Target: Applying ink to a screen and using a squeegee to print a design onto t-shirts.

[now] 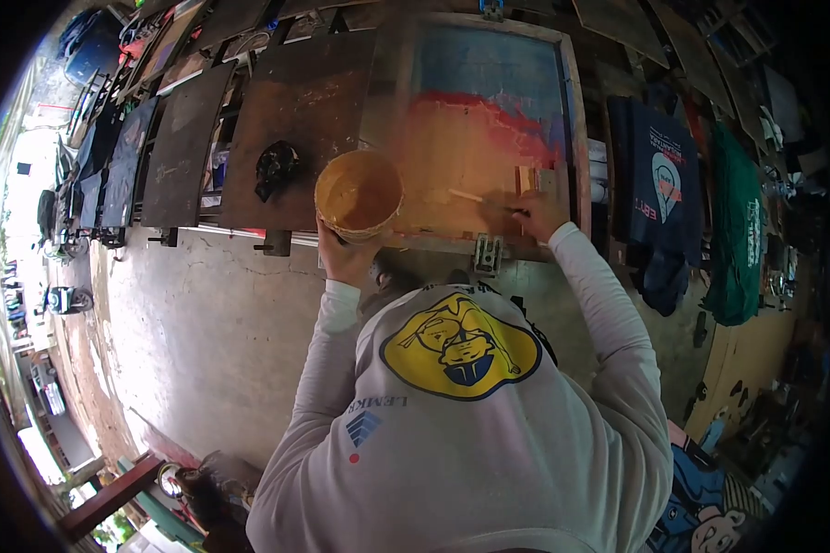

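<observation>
My left hand (pixel 345 259) is wrapped round the lower side of a round tub (pixel 361 214) crusted with yellow-orange paint or ink. The tub is tipped so that its orange inside shows, above the near left edge of a framed screen (pixel 475 124). Blue, red and orange stains cover the screen's mesh. Over its near right part, the fingers of my right hand (pixel 544 217) are closed on a thin stick-like tool (pixel 468 195). Its pale end points left above the orange area. A metal hinge clamp (pixel 488 254) sits at the frame's near edge.
Left of the screen are dark boards (pixel 297 111), one with a crumpled black bundle (pixel 277 170) on it. A navy printed cloth (pixel 657 184) and a green one (pixel 736 230) hang at the right. Concrete floor (pixel 212 323) shows this side of the bench.
</observation>
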`<state>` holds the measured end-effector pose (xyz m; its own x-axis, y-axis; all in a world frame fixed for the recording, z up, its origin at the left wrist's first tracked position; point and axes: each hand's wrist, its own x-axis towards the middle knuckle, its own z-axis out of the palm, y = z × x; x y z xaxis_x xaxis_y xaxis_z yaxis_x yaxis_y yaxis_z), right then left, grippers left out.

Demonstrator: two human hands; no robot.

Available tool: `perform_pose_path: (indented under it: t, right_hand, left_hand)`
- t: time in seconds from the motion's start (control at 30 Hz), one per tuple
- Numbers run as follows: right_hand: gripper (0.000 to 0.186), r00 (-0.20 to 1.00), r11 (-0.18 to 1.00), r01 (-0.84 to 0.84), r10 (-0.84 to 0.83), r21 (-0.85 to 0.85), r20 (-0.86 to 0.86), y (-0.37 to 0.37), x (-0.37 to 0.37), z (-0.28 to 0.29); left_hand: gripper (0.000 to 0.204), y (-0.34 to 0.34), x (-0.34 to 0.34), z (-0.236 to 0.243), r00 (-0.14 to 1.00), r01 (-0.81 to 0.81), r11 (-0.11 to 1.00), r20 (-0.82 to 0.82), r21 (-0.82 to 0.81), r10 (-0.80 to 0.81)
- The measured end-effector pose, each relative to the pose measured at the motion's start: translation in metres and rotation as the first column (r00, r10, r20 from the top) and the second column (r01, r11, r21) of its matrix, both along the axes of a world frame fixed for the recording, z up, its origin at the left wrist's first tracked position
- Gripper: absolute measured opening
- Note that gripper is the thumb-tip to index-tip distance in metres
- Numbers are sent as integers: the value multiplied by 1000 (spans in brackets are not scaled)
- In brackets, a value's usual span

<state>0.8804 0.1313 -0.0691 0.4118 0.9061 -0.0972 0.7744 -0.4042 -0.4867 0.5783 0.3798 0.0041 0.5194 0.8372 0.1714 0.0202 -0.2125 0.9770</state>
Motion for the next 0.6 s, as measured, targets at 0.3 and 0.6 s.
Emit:
perform_pose_path:
  t: [0.3,0.6]
  right_hand:
    - [22,995,988,-94,90,125,37,23,-16,-10]
    - [21,993,981,-119,116,152,33,30,-15,-23]
  left_hand:
    - [97,-13,6,-5,999,13,998,-34,54,-11]
    - [96,-22,10,-10,1000,19,999,-2,27,-19]
